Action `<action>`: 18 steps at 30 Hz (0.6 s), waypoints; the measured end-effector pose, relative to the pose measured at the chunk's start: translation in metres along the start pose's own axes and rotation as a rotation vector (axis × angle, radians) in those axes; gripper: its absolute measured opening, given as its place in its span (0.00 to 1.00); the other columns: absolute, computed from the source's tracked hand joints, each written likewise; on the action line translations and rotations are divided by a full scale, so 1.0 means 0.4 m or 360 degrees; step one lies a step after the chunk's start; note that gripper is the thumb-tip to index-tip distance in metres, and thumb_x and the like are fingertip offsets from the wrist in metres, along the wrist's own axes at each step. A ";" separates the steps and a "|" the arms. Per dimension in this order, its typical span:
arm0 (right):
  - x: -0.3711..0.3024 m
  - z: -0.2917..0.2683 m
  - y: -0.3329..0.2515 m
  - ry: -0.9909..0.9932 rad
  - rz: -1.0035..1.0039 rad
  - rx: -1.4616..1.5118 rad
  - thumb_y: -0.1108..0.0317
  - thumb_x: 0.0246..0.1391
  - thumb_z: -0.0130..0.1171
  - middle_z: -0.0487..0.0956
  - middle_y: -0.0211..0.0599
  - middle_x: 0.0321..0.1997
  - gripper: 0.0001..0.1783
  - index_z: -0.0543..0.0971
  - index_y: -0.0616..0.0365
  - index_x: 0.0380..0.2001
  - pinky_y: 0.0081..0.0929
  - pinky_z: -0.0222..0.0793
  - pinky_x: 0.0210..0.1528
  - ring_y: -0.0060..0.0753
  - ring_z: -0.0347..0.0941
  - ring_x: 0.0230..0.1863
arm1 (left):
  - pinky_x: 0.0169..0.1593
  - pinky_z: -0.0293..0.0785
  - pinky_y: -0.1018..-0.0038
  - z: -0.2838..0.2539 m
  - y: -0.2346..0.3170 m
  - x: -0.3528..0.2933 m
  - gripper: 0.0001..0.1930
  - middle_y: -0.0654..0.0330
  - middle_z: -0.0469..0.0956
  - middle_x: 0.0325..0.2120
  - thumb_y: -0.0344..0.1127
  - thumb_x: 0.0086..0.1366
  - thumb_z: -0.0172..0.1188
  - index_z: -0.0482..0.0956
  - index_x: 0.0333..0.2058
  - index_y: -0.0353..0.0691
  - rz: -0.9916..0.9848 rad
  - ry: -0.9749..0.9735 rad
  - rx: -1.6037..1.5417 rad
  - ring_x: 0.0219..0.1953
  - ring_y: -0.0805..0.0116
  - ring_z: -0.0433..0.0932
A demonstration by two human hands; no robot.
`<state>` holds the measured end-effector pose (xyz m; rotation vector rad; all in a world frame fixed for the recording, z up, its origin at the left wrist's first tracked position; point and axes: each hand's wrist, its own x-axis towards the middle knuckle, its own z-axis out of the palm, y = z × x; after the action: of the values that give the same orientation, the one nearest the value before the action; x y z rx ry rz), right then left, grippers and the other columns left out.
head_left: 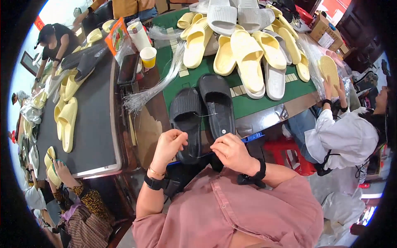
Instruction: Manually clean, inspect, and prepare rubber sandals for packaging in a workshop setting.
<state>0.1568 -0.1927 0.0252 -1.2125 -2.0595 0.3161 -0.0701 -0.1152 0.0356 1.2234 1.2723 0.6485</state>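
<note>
A pair of black slide slippers stands at the table's near edge in front of me, the left slipper and the right slipper side by side with toes pointing away. A thin clear plastic strand crosses between them below the straps. My left hand is pinched closed over the left slipper's heel side. My right hand is likewise pinched, by the right slipper's heel. The fine strand seems to run to both sets of fingertips, though its ends are hidden there.
Yellow slippers and grey slippers are heaped on the green mat. A bundle of clear strands lies left, near a paper cup. Co-workers sit on both sides; the right one holds a yellow slipper.
</note>
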 end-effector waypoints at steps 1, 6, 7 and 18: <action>-0.009 0.002 -0.008 -0.0004 -0.0002 0.0002 0.73 0.44 0.64 0.75 0.33 0.33 0.06 0.79 0.57 0.29 0.33 0.69 0.39 0.39 0.72 0.37 | 0.23 0.65 0.83 0.001 0.004 -0.002 0.10 0.63 0.78 0.20 0.35 0.63 0.58 0.79 0.28 0.34 -0.0059 -0.0075 0.0182 0.19 0.80 0.71; -0.018 0.000 -0.023 -0.0066 0.0135 0.0039 0.74 0.45 0.63 0.77 0.35 0.32 0.05 0.80 0.58 0.29 0.32 0.71 0.38 0.39 0.73 0.36 | 0.23 0.68 0.79 0.011 0.016 0.016 0.14 0.61 0.78 0.16 0.38 0.60 0.59 0.80 0.25 0.31 -0.0065 -0.0120 0.0437 0.17 0.78 0.73; -0.013 -0.004 -0.019 -0.0064 0.0161 0.0016 0.74 0.46 0.63 0.77 0.35 0.32 0.04 0.80 0.58 0.29 0.33 0.71 0.38 0.40 0.73 0.36 | 0.23 0.70 0.76 0.015 0.026 0.025 0.14 0.59 0.78 0.16 0.39 0.60 0.58 0.80 0.25 0.31 -0.0046 -0.0067 0.0520 0.17 0.76 0.74; 0.138 0.011 0.138 0.0134 0.0163 -0.0184 0.69 0.51 0.58 0.77 0.38 0.31 0.04 0.80 0.56 0.27 0.38 0.70 0.41 0.44 0.72 0.36 | 0.32 0.73 0.61 0.051 0.019 0.071 0.19 0.47 0.79 0.21 0.49 0.63 0.57 0.82 0.30 0.35 0.0670 0.0772 0.1111 0.27 0.47 0.78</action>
<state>0.1735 -0.1168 0.0180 -1.3805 -1.9703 0.1920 -0.0420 -0.0937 0.0295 2.0282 1.7422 0.8735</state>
